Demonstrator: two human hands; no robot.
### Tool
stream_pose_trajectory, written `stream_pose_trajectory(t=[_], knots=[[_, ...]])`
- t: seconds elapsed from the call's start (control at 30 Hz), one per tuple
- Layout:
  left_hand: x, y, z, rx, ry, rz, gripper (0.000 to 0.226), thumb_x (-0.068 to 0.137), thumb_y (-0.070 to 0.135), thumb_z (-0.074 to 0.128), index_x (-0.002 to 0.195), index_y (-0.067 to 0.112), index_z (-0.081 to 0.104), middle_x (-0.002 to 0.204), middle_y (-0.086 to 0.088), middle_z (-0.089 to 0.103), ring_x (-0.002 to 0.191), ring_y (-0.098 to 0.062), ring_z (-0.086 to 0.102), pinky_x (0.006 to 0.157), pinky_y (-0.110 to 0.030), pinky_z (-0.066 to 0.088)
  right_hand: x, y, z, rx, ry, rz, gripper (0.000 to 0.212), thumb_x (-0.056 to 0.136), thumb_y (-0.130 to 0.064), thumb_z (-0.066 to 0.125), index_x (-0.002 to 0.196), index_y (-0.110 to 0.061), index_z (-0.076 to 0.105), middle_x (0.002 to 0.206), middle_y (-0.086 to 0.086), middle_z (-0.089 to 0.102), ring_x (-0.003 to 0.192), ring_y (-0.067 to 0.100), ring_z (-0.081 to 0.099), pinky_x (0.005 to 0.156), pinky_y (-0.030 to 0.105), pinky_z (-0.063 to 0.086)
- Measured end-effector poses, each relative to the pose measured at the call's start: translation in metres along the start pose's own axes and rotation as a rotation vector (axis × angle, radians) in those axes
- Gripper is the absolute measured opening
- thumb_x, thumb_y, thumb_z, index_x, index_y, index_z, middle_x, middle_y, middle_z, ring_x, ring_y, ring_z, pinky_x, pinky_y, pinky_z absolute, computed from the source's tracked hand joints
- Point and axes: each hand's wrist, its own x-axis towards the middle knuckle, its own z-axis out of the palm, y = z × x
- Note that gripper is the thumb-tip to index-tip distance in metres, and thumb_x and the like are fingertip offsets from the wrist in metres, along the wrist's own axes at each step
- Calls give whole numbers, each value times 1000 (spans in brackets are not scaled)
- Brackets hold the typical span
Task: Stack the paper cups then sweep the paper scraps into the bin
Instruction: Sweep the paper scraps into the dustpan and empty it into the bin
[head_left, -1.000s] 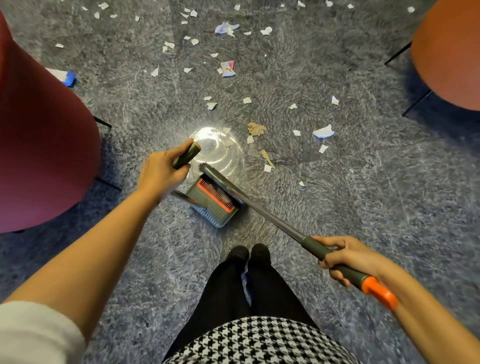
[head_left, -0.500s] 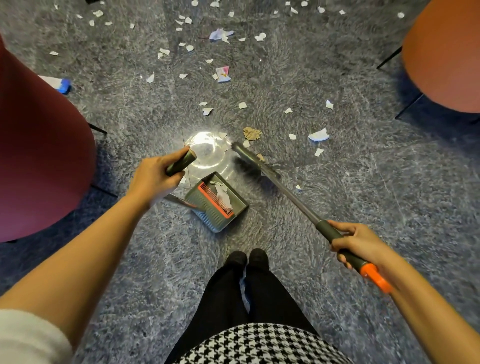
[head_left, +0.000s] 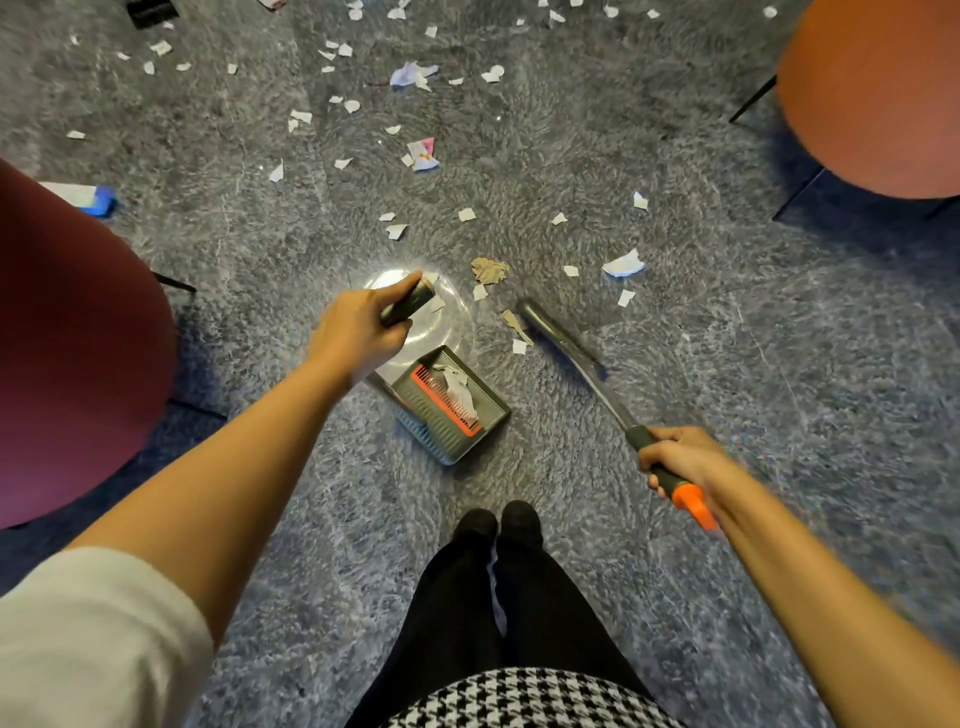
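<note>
Left hand (head_left: 358, 332), right hand (head_left: 675, 457): curled grips.

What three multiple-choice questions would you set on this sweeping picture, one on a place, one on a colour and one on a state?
1. Where is the broom head?
A. inside the dustpan
B. right of the dustpan, apart from it
C. behind the shoes

2. What colour is the broom handle's end?
A. blue
B. white
C. orange

3. What is the dustpan's state?
A. it holds a white paper scrap
B. it is empty
C. it is upside down

Answers:
1. B, since bare floor shows between the head and the pan.
2. C, since the tip nearest the person is orange.
3. A, since the scrap lies across the pan's orange comb.
</note>
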Motion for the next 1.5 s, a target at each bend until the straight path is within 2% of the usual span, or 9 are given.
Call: stream_pose_trajectory(t=[0.17,0.43,0.73,1.0,1.1,1.17,1.23,1.37,1.5], knots=[[22,17,10,-9,14,34,55,85,14,62,137,29,49,104,-18,68,87,-35,64,65,-36,46,-18,15,-3,-149,-66,48,42,80,16,48,117,-1,58,61,11,49,25,10,43,29,15,34],[35,25,16,7,22,29,56,85,14,61,137,31,49,99,-18,68,77,-33,61,59,-31,35,-60,25,-28,-309,-198,34,56,76,15,49,124,-11,57,50,7,51,30,11,44,31,15,33],[28,19,15,-52,8,38,59,83,12,63,137,31,49,104,-15,68,84,-30,63,61,-34,43,-84,34,-65,-195,-215,33,64,76,19,51,130,-15,52,57,10,60,35,17,49,34,20,38],[24,3,5,-73,-22,113,60,80,6,66,136,23,51,103,-19,69,89,-35,65,74,-47,52,-81,35,-64,-26,-84,-12,65,77,20,50,131,-16,51,54,10,58,32,16,47,32,19,38],[22,-3,0,-69,-53,180,64,78,4,68,136,22,49,91,-14,69,85,-28,65,69,-41,49,-72,37,-54,37,-23,-3,62,79,19,49,132,-13,50,57,12,54,30,14,45,29,18,36],[21,-5,-4,-66,-82,263,63,77,2,71,134,19,51,105,-10,71,95,-20,64,70,-29,43,-66,41,-45,64,8,-2,61,80,19,48,134,-11,49,63,12,54,28,13,45,28,17,35],[21,-4,-5,-54,-139,324,59,77,3,72,131,19,56,114,-9,69,99,-23,65,72,-26,43,-60,47,-36,98,10,15,60,80,19,48,133,-10,49,67,13,54,27,12,45,28,16,35],[20,3,-1,-10,-213,352,58,79,7,72,133,23,54,94,-14,72,88,-33,68,70,-40,49,-50,55,-19,151,-51,71,55,80,18,45,128,-7,52,65,13,50,27,10,44,28,15,34],[23,11,1,25,-165,356,56,79,7,71,131,20,56,72,-1,54,80,-36,66,61,-32,41,-56,58,-1,167,-155,100,57,80,19,43,126,-13,52,64,12,49,28,11,43,28,14,33]])
